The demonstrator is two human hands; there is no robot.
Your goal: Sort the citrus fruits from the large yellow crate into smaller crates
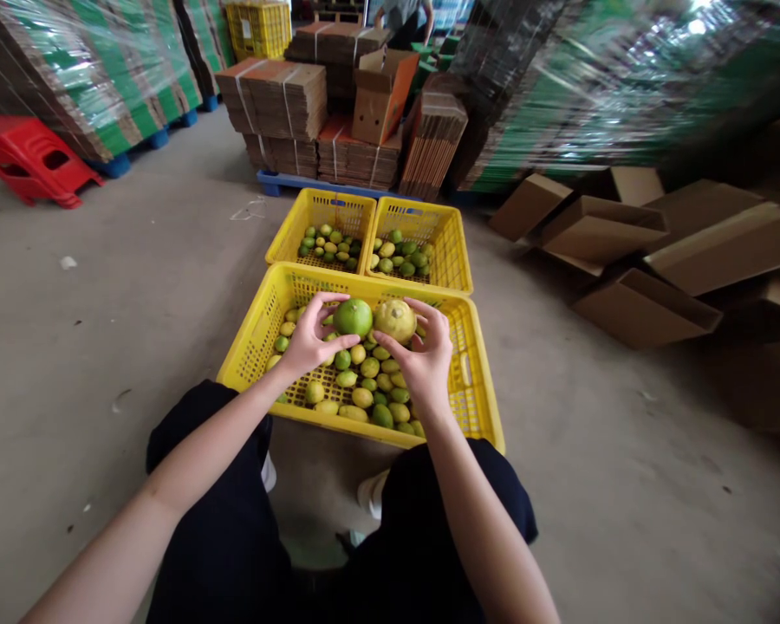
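Observation:
My left hand (312, 336) is closed round a green lemon (353, 318), thumb below and fingers above it. Right beside that fruit, my right hand (427, 348) grips a yellow lemon (395, 321) with brownish marks on its skin. Both are held up over a large yellow plastic crate (487, 381) in front of my knees. Several green and yellow lemons (362, 397) lie loose on the crate's floor, some of them hidden by my hands.
Behind the large crate stand two smaller yellow crates, the left one (279, 238) and the right one (458, 247), each with several lemons. Flattened cartons (279, 100) are stacked on a blue pallet (273, 182). Open cardboard boxes (598, 230) lie to the right, a red stool (32, 156) stands left.

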